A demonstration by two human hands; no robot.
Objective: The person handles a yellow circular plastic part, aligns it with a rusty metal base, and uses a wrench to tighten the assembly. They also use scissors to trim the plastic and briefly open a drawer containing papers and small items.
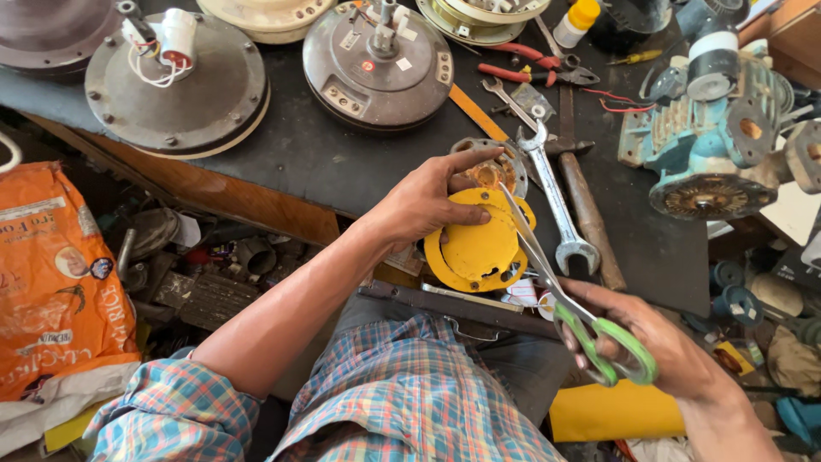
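— What has the left hand [423, 205] got?

— A yellow disc [479, 248], held upright at the near edge of the dark tabletop [325, 162]. The fingers [470, 161] are clamped over its top rim, with the forefinger stretched along it. Behind the disc, under the same grip, sits a round metal part [494, 171] with a brownish middle.

— And the right hand [650, 342]?

— It holds a pair of scissors [556, 282] with green handles, fingers closed through the loops. The blades are together (or very nearly so) and slant up to the left across the face of the yellow disc, the tip reaching its upper rim.

— What lies around them?

— Just beside the disc, on the right, a long open-ended spanner [556, 201] lies on the tabletop, next to a rusty bar [590, 222]. Farther back are red-handled pliers [534, 64] and a small white bottle with a yellow cap [575, 23]. Several round fan motor housings [376, 64] stand along the far side, one with white wires on top. A blue-green motor [718, 145] rests at the right. An orange sack [56, 282] stands on the floor, well apart on the left.
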